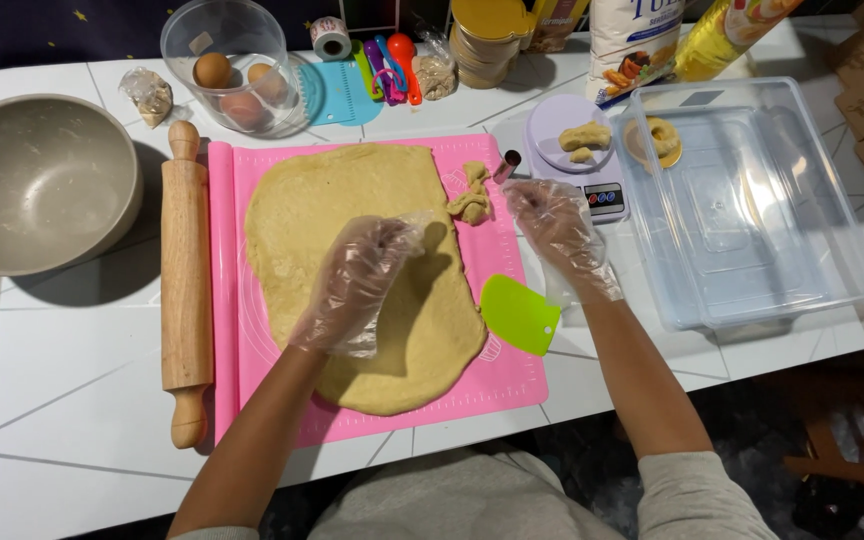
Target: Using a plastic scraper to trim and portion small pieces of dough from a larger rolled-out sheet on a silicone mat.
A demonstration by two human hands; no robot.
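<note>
The rolled dough sheet [352,270] lay flat on the pink mat [512,375], mostly uncut. Her left hand [357,285] pressed on it, fingers loosely curled. The right hand [557,235], half open and empty, hovered beside dough scraps [472,200]; one ring [664,135] waited beyond.

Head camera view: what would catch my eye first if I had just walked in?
Most striking is the bright pink mat in the middle of the white table, with a broad sheet of rolled dough spread over it. Two hands in clear plastic gloves work there: the left hand presses flat on the dough, the right hand hovers near the mat's upper right corner. A wooden rolling pin lies along the mat's left edge.
</note>
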